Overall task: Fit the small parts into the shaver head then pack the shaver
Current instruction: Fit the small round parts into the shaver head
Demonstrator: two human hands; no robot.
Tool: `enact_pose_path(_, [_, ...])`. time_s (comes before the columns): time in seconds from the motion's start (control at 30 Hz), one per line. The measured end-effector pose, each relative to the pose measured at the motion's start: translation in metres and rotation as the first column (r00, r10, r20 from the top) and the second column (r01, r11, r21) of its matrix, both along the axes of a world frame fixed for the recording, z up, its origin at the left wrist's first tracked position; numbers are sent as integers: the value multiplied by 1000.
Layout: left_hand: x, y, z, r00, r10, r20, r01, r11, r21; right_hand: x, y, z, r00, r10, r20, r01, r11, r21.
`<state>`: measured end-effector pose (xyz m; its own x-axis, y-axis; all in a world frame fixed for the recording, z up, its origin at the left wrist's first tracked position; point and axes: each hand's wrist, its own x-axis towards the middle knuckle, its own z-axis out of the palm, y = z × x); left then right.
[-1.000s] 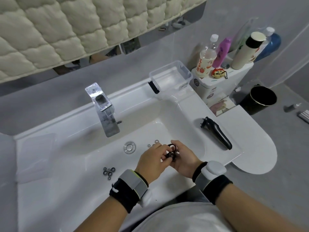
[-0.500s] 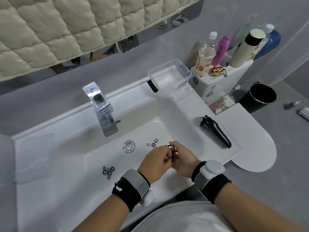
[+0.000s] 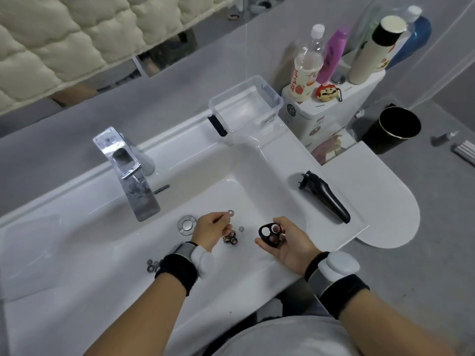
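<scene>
My right hand (image 3: 290, 242) holds the black shaver head frame (image 3: 270, 232), whose three round holes face up, over the basin. My left hand (image 3: 209, 228) reaches forward, its thumb and forefinger pinched on a small silver ring (image 3: 230, 212) at the basin floor. A black three-ring retainer (image 3: 230, 237) lies in the basin between my hands, with a small toothed cutter (image 3: 241, 229) beside it. Several more small round parts (image 3: 152, 264) lie to the left, partly hidden by my left wrist. The black shaver body (image 3: 326, 199) lies on the counter to the right.
A chrome tap (image 3: 131, 176) and the drain plug (image 3: 187, 224) stand behind my left hand. A clear plastic box (image 3: 267, 92) sits at the back of the sink. Bottles (image 3: 305, 65) stand on the toilet tank, with a black bin (image 3: 393, 128) on the floor.
My hands were together on the shaver head and have parted. The black retainer now lies in the basin, and my left hand has reached forward to the silver ring.
</scene>
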<state>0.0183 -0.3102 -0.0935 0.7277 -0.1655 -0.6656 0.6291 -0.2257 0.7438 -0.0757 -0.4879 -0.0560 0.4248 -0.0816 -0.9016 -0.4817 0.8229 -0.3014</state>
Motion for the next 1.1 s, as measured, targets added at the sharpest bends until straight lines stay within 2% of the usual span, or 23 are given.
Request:
enact_pose_path(0.13, [17,-19,-24,975,-220,18,209,946,248,0,-2,-3,1000,-3,-25,4,999,39])
enact_pose_path(0.2, [23,-34,-31,883,-466,58,404,817,412,0,-3,-5,999,7,-39,-5,999,51])
enact_pose_path(0.27, [25,-46,-34,786,-614,71,492,692,529,0,-4,-5,999,11,-52,-8,998,57])
enact_pose_path(0.37, [27,-57,-40,715,-696,60,538,603,589,0,-6,-5,998,14,-64,-9,997,73])
enact_pose_path(0.53, [36,-66,-48,526,-850,-8,624,380,682,2,-9,-4,997,24,-68,-18,996,92])
enact_pose_path(0.63, [38,-66,-52,463,-885,-46,634,295,714,5,-10,-3,997,45,-69,-39,995,94])
enact_pose_path(0.8, [42,-63,-54,447,-893,-45,637,283,717,6,-10,-3,993,89,-79,-82,993,86])
enact_pose_path(0.97, [39,-56,-54,499,-866,-1,619,356,700,8,-11,1,991,108,-79,-102,992,71])
enact_pose_path(1.1, [33,-46,-49,580,-812,62,561,453,693,9,-9,1,992,101,-82,-97,994,47])
